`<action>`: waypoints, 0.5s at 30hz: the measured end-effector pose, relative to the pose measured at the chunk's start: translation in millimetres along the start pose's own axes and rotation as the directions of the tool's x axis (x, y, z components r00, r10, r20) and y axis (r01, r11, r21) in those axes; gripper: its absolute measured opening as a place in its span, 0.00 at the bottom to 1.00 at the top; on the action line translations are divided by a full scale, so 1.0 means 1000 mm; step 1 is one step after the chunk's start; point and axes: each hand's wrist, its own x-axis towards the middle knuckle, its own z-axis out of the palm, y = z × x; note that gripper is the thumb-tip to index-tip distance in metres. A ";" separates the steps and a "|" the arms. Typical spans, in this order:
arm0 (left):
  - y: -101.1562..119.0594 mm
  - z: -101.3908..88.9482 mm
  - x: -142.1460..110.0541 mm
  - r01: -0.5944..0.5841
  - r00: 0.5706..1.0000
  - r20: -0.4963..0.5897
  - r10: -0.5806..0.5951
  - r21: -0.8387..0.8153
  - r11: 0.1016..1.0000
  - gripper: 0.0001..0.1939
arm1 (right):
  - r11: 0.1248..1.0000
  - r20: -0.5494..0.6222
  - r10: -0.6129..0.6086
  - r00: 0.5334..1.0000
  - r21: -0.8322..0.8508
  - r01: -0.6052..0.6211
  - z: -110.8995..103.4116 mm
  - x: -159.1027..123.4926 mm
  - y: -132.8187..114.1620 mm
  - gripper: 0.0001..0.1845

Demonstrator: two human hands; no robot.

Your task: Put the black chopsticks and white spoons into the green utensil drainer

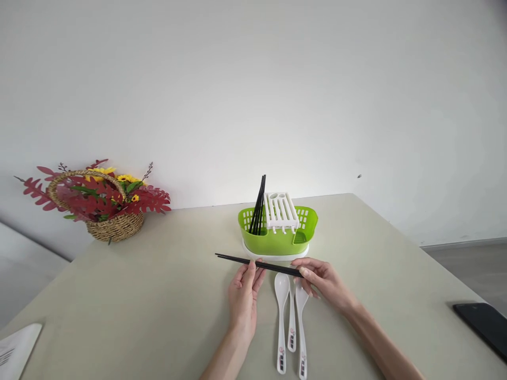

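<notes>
Black chopsticks lie nearly level just in front of a green cutlery holder. My left hand pinches them near their middle. My right hand grips their right end. The holder has a white slotted insert and several black chopsticks standing in its left side. Three white spoons lie on the table between my hands, handles toward me.
A wicker basket of red and yellow flowers stands at the back left. A dark phone lies near the right edge. White paper sits at the front left corner. The beige table meets a white wall.
</notes>
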 end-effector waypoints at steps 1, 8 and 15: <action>-0.001 0.000 -0.001 0.001 1.000 0.005 -0.001 0.008 1.000 0.18 | 1.000 -0.005 -0.003 1.000 -0.001 0.003 0.000 0.000 -0.001 0.26; -0.002 0.001 -0.004 0.003 1.000 0.022 -0.004 0.047 0.999 0.19 | 1.000 -0.034 -0.016 0.999 -0.010 0.016 0.003 -0.001 -0.006 0.27; -0.001 0.002 -0.005 -0.012 1.000 0.000 0.012 0.072 0.997 0.19 | 0.997 -0.108 -0.035 0.994 -0.065 0.028 0.005 -0.003 -0.012 0.24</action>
